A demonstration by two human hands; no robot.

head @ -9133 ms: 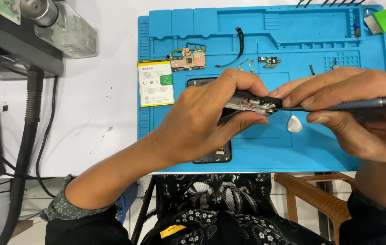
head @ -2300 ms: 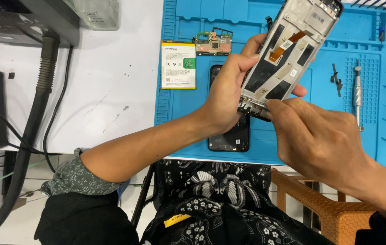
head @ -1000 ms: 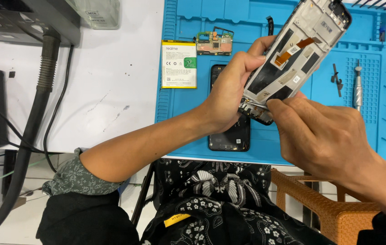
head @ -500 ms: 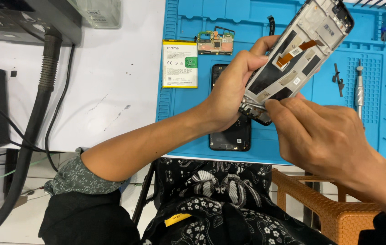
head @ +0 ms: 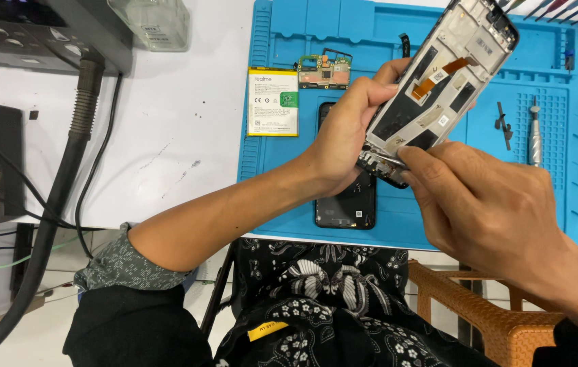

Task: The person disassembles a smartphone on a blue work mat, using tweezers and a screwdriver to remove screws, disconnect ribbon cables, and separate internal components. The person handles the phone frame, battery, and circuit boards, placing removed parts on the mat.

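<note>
Left hand: the left hand (head: 346,136) is curled around the lower end of the frame (head: 438,81), fingers closed on its edge, holding it tilted above the mat (head: 289,197).
Right hand: the right hand (head: 486,204) has its fingertips pinched at the frame's bottom edge; whether a small tool sits between them I cannot tell.
Frame: one opened phone frame, inner side up, its top corner reaching toward the mat's far edge.
Edges: the mat's near edge runs along the table edge, just above the lap; its right side nears the picture border.
Open room: bare mat left of the back cover (head: 345,204) and below the battery (head: 273,102); white tabletop free further left, up to the hose (head: 64,177).
Count: one battery, one board (head: 324,70), one back cover lying flat under the hands, one screwdriver (head: 535,132) at right, one hose.
</note>
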